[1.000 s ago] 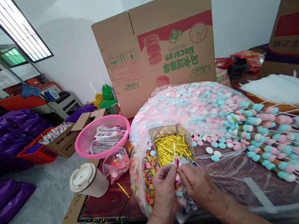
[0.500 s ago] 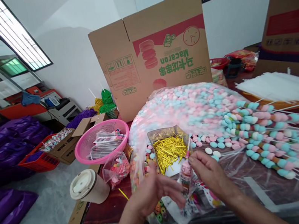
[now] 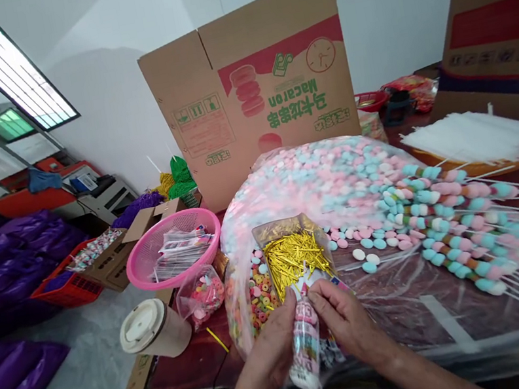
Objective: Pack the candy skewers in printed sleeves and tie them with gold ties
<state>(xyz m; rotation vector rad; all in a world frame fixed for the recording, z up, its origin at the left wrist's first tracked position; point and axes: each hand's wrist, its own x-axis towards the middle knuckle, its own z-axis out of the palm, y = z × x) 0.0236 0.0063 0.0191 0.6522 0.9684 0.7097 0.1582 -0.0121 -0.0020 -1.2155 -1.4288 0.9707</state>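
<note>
A clear printed candy bag (image 3: pixel 306 344) with pink and coloured sweets inside hangs upright, low in the middle of the head view. My left hand (image 3: pixel 273 333) is closed on the left side of its gathered neck. From the other side, my right hand (image 3: pixel 343 314) pinches the same neck between thumb and fingers. Just beyond my fingertips is an open box of gold twist ties (image 3: pixel 296 256). Printed wrappers lie partly hidden under my hands. Ring-shaped sweets (image 3: pixel 261 294) in clear plastic are left of the box.
A big clear bag of pink and blue candies (image 3: pixel 307 180) lies behind. Candy skewers (image 3: pixel 469 232) are piled at right, near a basket of white sticks (image 3: pixel 474 138). At left are a pink basket (image 3: pixel 137 268) and a lidded cup (image 3: pixel 155 328). A cardboard box (image 3: pixel 206 110) stands behind.
My left hand, open half a second ago, has closed on the bag's neck beside my right hand. The bag has come nearer and slightly left. The view has shifted a little.
</note>
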